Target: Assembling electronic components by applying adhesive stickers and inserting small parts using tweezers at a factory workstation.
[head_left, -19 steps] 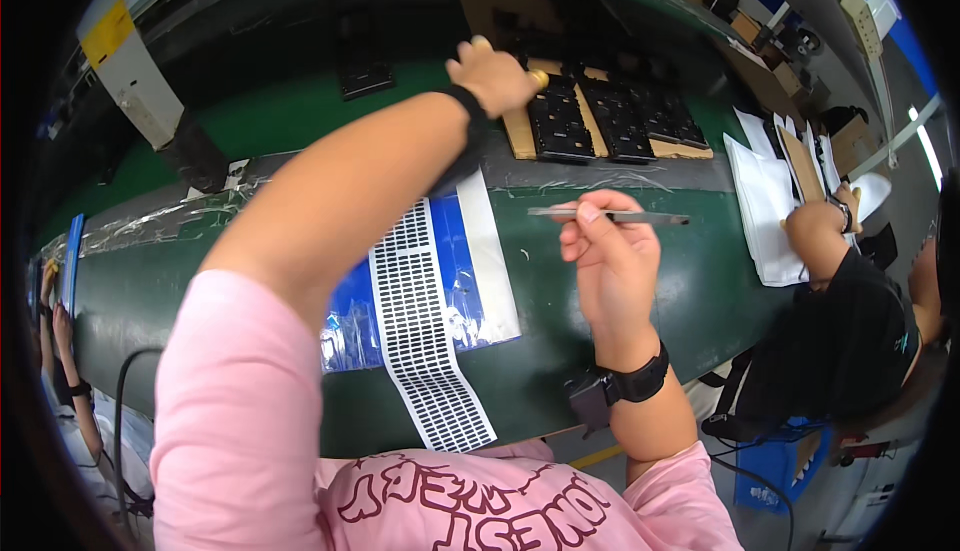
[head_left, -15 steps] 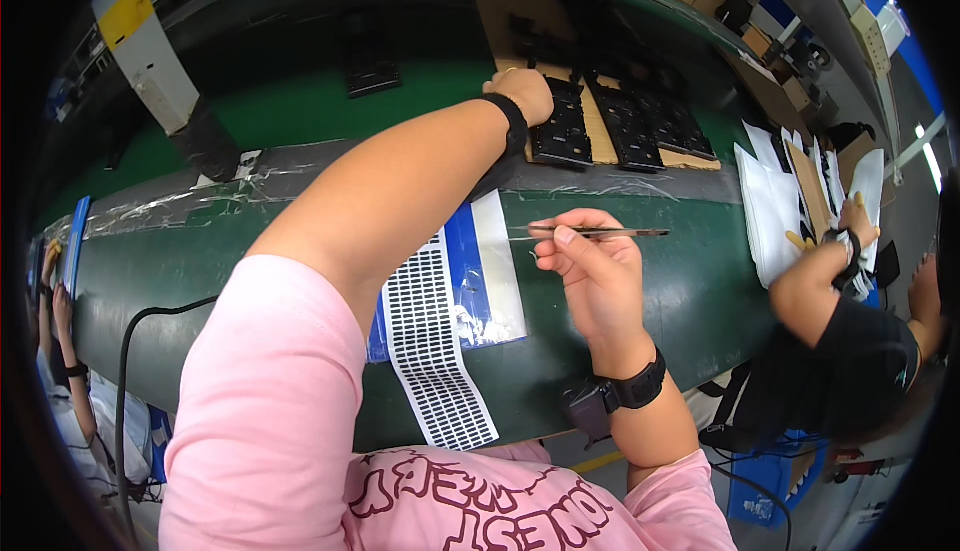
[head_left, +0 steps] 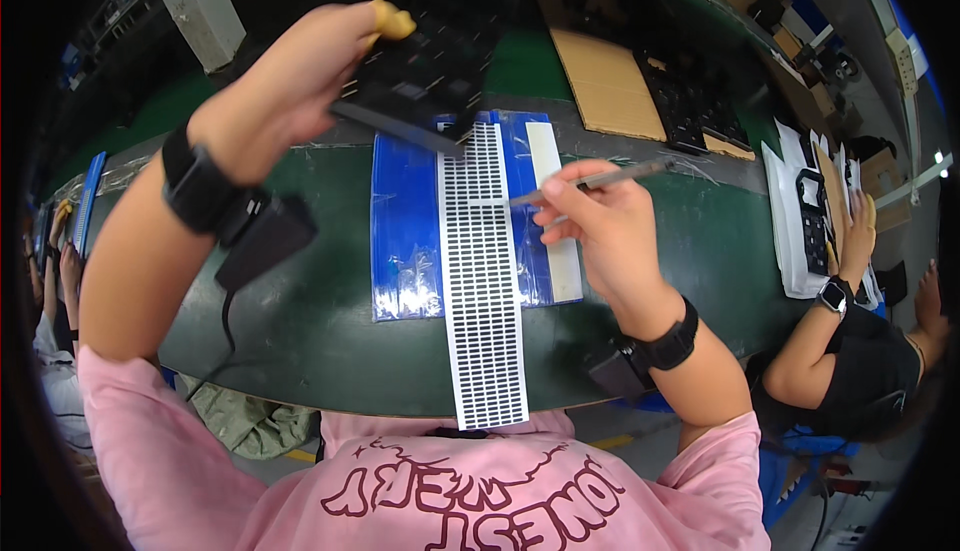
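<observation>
My left hand point(head_left: 318, 76), with yellow covers on its fingertips, grips a black plastic frame point(head_left: 425, 76) by its left side. The frame hangs tilted above the far end of a white sheet point(head_left: 485, 301) printed with rows of small black rectangular labels. That sheet lies on a blue plastic-covered board point(head_left: 405, 211) and overhangs the table's near edge. In my right hand point(head_left: 607, 226) is a pair of tweezers point(head_left: 632, 174), pinched between thumb and fingers. Their tips point left at the sheet's right edge; whether they hold a label is too small to tell.
Brown cardboard point(head_left: 612, 86) lies at the far right, with several black frames point(head_left: 690, 101) beside it. A co-worker's hand point(head_left: 858, 236) rests by white bags point(head_left: 790, 221) on the right. A grey post point(head_left: 200, 16) stands far left. A cable point(head_left: 228, 326) trails from my left wrist.
My left hand has lifted a black frame from the cardboard and brought it left and nearer, above the sheet. The right hand's tweezers now point down-left at the sheet. My view has shifted.
</observation>
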Demonstrator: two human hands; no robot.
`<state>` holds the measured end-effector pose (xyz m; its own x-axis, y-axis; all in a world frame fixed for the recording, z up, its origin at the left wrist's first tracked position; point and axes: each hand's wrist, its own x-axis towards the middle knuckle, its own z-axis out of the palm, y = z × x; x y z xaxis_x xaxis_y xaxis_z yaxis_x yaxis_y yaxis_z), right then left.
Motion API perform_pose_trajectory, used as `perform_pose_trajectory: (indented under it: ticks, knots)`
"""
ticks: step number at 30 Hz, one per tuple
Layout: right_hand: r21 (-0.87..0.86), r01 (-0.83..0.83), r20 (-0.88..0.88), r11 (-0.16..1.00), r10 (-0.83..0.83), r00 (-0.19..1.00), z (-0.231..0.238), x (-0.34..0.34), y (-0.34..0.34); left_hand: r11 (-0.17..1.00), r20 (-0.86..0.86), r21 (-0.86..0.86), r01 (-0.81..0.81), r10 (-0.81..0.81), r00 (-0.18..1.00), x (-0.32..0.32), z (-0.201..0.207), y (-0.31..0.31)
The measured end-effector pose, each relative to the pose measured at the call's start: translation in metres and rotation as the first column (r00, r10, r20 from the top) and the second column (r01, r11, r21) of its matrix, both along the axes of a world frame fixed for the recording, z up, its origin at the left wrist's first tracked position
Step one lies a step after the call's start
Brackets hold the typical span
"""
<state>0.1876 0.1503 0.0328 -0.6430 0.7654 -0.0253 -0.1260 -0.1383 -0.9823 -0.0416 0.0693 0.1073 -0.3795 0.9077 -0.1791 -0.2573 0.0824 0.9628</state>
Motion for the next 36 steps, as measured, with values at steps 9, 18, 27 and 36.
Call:
perform_pose_trajectory:
  ticks: [9,18,27,36]
  knots:
    - [0.001,0.048,0.035,0.999,-0.048,0.998,-0.028,-0.040,-0.007,0.973,0.555,0.131,-0.189,0.086,0.827,0.031,-0.048,-0.089]
    - [0.020,0.076,0.015,0.997,-0.076,0.997,-0.036,-0.040,-0.007,0.874,0.362,0.209,-0.439,0.348,0.865,0.027,-0.062,-0.099]
    - [0.047,0.089,0.049,0.995,-0.092,0.995,-0.036,-0.041,-0.007,0.903,0.354,0.178,-0.391,0.312,0.882,0.038,-0.065,-0.094]
    - [0.021,0.099,0.014,0.995,-0.099,0.995,-0.037,-0.039,-0.006,0.935,0.478,0.126,-0.333,0.236,0.846,0.053,-0.067,-0.088]
